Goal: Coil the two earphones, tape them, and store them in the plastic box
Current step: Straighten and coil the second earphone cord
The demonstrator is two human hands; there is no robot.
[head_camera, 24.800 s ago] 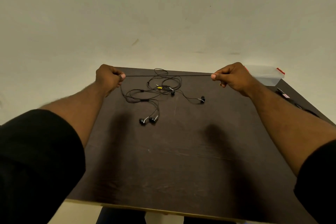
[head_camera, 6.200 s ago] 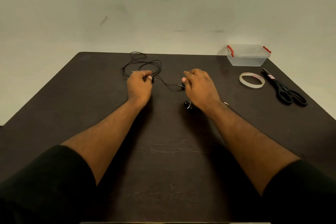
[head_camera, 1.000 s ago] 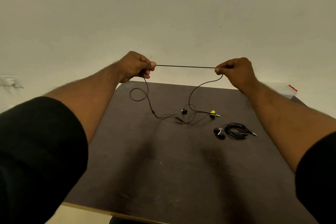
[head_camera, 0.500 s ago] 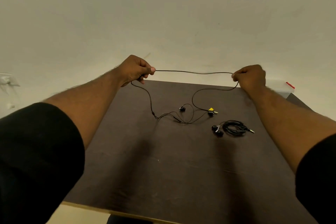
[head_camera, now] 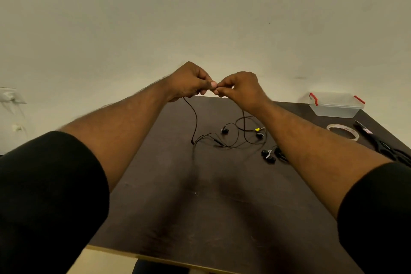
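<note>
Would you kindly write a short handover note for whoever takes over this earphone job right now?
Left hand and right hand: raised together, both pinching the loose earphone cable, which hangs to the table.
Coiled earphone: on the table, partly behind the right forearm.
Plastic box, tape roll, scissors: far right.
Done: one coiled.
Left: coil the second, tape both, box them.

Loose earphone (head_camera: 224, 138) mid-table (head_camera: 200, 207); coiled earphone (head_camera: 270, 155) just right; box (head_camera: 335, 108) far right corner; tape roll (head_camera: 342, 131), scissors (head_camera: 387, 144) before it.
</note>
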